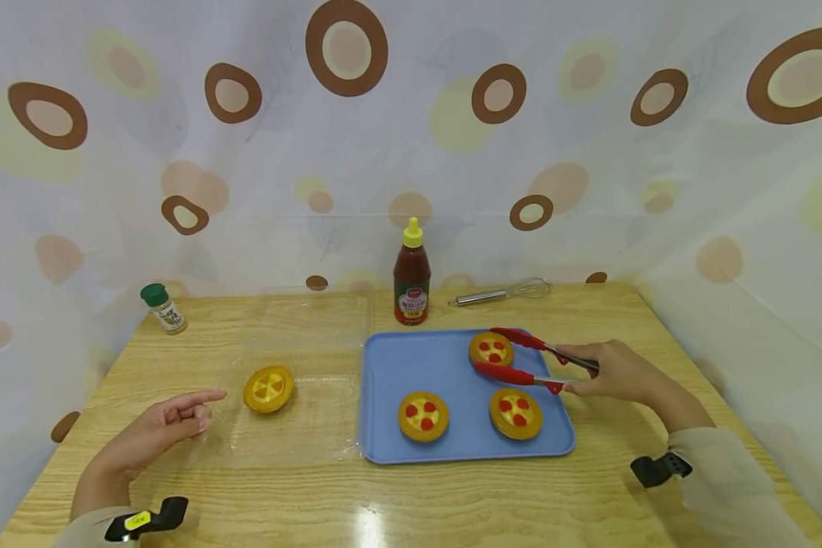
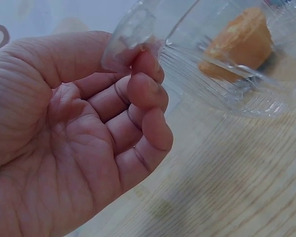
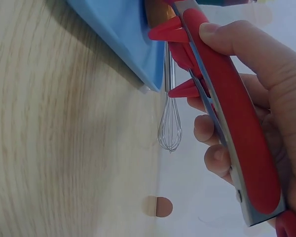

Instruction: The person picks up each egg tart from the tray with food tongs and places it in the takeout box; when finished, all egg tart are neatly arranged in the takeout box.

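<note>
My left hand [image 1: 154, 432] pinches the left rim of a clear plastic clamshell box [image 2: 227, 101] between thumb and fingers. Its lid stands folded back, and a tart with yellow wedges [image 1: 269, 389] sits at the left inside it. In my right hand [image 1: 615, 371] are red-tipped tongs [image 3: 232, 103], thumb on one handle and fingers round the other. Their tips lie on either side of a tart with red dots [image 1: 490, 351] at the back right of a blue tray [image 1: 418, 358]. Two similar tarts, one front left [image 1: 423, 417] and one front right [image 1: 516, 415], rest on that tray.
Behind the tray stands a red sauce bottle [image 1: 412, 281] with a yellow cap. A metal whisk [image 1: 500, 294] lies to its right, near the patterned backdrop. At the far left is a green-capped shaker [image 1: 165, 309]. Box and tray sit side by side, edges close together.
</note>
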Motion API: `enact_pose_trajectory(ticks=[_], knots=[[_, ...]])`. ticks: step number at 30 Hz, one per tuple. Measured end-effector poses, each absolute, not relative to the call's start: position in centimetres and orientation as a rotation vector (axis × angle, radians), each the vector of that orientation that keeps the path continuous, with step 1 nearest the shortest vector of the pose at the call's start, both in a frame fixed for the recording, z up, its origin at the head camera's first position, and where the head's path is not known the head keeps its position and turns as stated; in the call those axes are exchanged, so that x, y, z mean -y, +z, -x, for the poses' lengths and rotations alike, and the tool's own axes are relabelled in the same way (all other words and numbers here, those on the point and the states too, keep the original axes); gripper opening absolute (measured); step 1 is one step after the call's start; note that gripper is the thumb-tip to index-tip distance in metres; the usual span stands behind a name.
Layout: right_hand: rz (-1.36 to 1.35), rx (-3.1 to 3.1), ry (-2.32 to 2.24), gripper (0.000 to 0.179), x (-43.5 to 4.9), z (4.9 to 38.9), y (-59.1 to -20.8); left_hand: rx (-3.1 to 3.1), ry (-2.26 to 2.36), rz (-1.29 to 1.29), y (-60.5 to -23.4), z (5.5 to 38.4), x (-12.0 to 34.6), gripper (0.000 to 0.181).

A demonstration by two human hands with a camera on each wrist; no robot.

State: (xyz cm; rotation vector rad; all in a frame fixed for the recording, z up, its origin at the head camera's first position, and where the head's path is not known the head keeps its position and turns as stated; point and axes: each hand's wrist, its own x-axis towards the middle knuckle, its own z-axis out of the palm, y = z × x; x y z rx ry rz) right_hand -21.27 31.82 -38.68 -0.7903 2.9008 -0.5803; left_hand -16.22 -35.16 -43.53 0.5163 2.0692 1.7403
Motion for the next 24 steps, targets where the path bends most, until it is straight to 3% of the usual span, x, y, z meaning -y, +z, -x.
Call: enact_pose_trajectory(ticks=[24], knots=[[0.791, -2.909, -0.61, 0.059, -31.71, 20.87, -39.39, -2.051, 1.754, -0.534, -43.54, 16.16, 35.15, 0.041]])
